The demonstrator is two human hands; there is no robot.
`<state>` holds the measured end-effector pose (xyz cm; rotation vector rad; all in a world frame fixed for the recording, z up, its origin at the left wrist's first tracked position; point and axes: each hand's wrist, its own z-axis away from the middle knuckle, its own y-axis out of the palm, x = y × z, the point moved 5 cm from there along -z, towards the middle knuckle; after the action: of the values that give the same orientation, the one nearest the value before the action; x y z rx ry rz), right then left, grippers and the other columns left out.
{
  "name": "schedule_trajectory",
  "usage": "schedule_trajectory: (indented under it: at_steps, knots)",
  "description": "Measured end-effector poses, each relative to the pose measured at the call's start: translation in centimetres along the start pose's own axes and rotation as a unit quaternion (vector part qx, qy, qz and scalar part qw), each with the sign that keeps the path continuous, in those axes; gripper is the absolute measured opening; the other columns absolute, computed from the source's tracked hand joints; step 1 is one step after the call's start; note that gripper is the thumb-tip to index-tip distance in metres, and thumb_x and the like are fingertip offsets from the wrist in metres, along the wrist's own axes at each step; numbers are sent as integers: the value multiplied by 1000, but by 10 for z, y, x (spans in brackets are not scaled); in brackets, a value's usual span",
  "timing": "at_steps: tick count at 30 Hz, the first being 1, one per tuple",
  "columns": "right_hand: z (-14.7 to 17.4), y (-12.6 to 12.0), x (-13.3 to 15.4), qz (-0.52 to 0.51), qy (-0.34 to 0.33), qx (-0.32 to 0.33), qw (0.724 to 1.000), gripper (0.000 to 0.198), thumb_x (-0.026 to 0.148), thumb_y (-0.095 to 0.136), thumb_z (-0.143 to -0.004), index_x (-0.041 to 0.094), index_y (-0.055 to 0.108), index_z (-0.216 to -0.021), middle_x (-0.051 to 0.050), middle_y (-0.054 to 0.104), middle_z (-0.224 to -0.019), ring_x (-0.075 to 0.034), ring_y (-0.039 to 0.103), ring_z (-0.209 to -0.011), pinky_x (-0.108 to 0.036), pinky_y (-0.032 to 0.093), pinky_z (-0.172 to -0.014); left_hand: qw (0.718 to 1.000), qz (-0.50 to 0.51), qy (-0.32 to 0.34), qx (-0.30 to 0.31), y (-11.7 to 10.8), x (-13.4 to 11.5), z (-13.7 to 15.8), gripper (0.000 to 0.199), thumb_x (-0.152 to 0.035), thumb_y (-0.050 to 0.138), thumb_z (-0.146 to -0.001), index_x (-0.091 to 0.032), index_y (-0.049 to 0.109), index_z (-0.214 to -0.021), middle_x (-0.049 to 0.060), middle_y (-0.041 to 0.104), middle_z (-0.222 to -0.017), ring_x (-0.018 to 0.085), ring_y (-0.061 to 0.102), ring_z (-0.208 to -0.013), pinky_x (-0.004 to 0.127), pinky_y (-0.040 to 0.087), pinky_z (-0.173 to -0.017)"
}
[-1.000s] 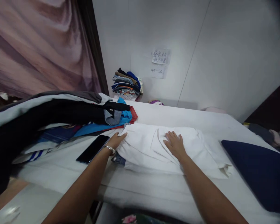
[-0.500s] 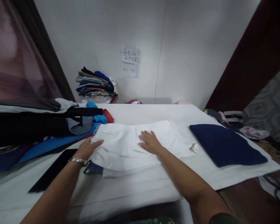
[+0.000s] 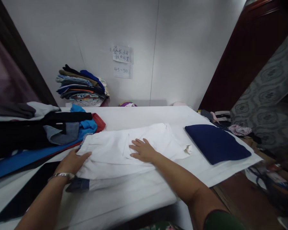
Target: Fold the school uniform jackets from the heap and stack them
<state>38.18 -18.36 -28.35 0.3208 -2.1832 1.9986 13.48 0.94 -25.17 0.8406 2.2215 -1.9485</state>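
A white garment (image 3: 110, 150), with a pocket-like seam and a small tag-like bit at its right end, lies spread on the white-covered table (image 3: 144, 114). My left hand (image 3: 70, 164), wearing a silver bracelet (image 3: 62, 175), is at its left edge. The thumb rests on top there, and the other fingers curl at the edge, partly hidden. Flat on the middle of the cloth lies my right hand (image 3: 142, 150), fingers spread. Dark blue denim (image 3: 79, 184) shows from under the garment's lower left corner.
Loose clothes (image 3: 33, 134) are heaped on the left. A folded navy garment (image 3: 216, 142) lies at the right. Behind, a stack of folded clothes (image 3: 83, 86) stands by the wall beneath handwritten papers (image 3: 123, 62). More clothes (image 3: 240, 129) lie beyond the table's right side.
The view has swung to the right, so everything appears shifted left. Both hands stay on the white garment in nearly the same places. The cloth looks slightly smoother.
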Motion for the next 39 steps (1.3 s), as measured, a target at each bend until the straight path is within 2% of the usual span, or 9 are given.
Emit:
schedule_trajectory:
  at_steps: [4,9,13,17,24,27,30,34,39]
  knots:
    - [0,-8,-1,-74,10,3,997,56,55,39,-91,28,37,-139,-6,30,-150,-23,20,-140,-52,11,-111,988,-34,142,-56,-14,-60,24,65,-51,46,-75,-15,44,-129,17,54,-130,34,51,-119,48,42,-98]
    - [25,-47,-26,-67,90,-97,989,49,45,40,-93,27,39,-138,-5,31,-149,-20,19,-140,-50,7,-112,926,-36,369,75,30,-136,76,56,-47,38,-85,-18,47,-131,11,36,-147,26,30,-136,47,26,-110]
    - [76,-70,-82,83,247,-118,958,51,40,42,-92,20,40,-138,-11,29,-150,-26,17,-140,-53,5,-111,902,-75,395,158,67,-140,91,54,-49,41,-85,-23,48,-131,8,38,-146,27,31,-136,53,22,-110]
    - [126,-54,-130,126,365,-52,921,57,46,35,-93,18,31,-143,-11,22,-152,-27,17,-140,-51,17,-109,899,-93,400,154,76,-133,90,54,-51,40,-85,-23,49,-131,8,41,-144,27,32,-135,52,20,-110]
    - [137,-36,-139,106,401,-37,909,58,47,31,-94,20,26,-145,-11,19,-153,-28,22,-138,-51,25,-107,903,-94,385,167,73,-135,91,53,-50,43,-85,-23,49,-131,7,39,-146,26,31,-136,51,19,-111]
    - [126,-51,-123,112,371,-87,918,54,43,37,-93,17,36,-140,-15,23,-151,-30,21,-139,-57,19,-108,907,-77,379,166,65,-139,89,51,-47,44,-87,-20,50,-130,10,44,-143,26,37,-132,51,24,-109]
    - [107,-58,-90,49,256,-144,955,51,45,38,-93,21,42,-137,-12,29,-150,-27,21,-139,-54,17,-110,907,-64,391,143,56,-148,87,42,-37,45,-89,-17,54,-125,12,52,-135,26,45,-124,45,34,-103]
    - [86,-42,-38,-55,86,-122,987,50,48,43,-91,27,43,-136,-7,43,-143,-25,30,-136,-52,21,-110,900,-64,408,141,56,-160,85,25,-28,49,-87,-21,66,-104,9,62,-115,26,53,-107,39,42,-88]
    - [75,-19,-19,-30,43,-141,989,41,39,54,-87,21,58,-124,-10,51,-135,-28,41,-129,-48,35,-104,899,-60,403,160,65,-160,85,25,-28,46,-89,-20,70,-86,9,63,-99,23,53,-94,36,43,-80]
